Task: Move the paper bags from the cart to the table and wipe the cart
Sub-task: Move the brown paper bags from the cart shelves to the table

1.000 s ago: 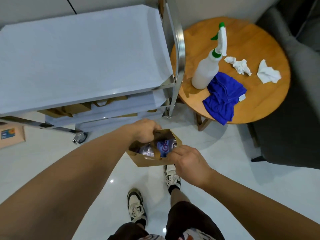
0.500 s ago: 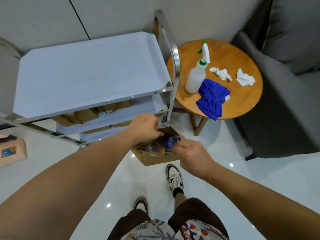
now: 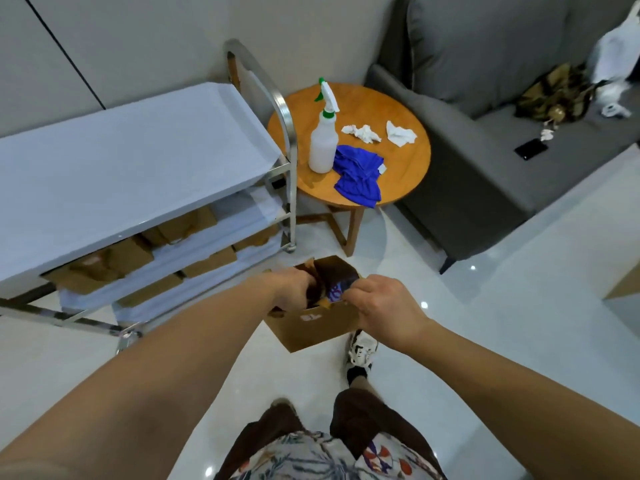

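Open brown paper bag lifted higher than a second ago, carried back off steel three-shelf cart, now mid-air over floor, well short of round wooden table. Transfer underway; more brown bags wait on lower shelves. Left hand clenched on bag's left rim, right hand pinching right rim, both arms outstretched.

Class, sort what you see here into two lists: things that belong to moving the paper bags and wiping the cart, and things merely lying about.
Belongs to the job:
- paper bag, held by left hand and right hand
- paper bags on the lower shelves
- cart
- round table
- spray bottle
- blue cloth

Lying about:
- crumpled tissues
- phone on the sofa
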A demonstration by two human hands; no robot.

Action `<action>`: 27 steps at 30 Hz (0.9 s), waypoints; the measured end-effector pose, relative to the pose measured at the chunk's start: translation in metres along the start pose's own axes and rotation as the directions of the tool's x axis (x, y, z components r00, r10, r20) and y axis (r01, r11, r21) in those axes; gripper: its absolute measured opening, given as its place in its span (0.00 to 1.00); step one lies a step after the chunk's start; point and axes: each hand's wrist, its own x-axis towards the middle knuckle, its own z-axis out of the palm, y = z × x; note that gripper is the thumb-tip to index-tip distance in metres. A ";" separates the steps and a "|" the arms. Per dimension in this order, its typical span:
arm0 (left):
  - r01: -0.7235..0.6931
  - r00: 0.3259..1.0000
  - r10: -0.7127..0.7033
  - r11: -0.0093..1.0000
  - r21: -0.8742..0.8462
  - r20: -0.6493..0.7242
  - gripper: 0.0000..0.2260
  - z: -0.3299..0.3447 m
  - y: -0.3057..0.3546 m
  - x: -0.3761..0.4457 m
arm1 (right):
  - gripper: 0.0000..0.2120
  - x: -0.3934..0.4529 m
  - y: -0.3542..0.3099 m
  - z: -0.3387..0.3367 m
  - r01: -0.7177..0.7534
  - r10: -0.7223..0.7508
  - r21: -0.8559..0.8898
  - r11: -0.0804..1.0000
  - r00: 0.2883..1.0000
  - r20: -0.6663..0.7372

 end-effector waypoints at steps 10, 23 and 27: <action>-0.072 0.997 0.074 0.988 -0.133 0.015 0.07 0.034 0.061 0.009 | 0.10 -0.080 0.010 0.005 -0.195 0.195 0.009 0.981 0.981 0.013; -0.320 0.946 0.322 0.946 0.059 -0.034 0.10 0.012 0.295 -0.016 | 0.11 -0.224 0.092 -0.049 -0.730 0.737 -0.115 0.674 0.654 0.167; -0.426 0.903 0.430 0.888 0.172 0.019 0.09 0.034 0.397 -0.020 | 0.09 -0.279 0.118 -0.094 -0.874 0.870 0.142 0.465 0.481 0.108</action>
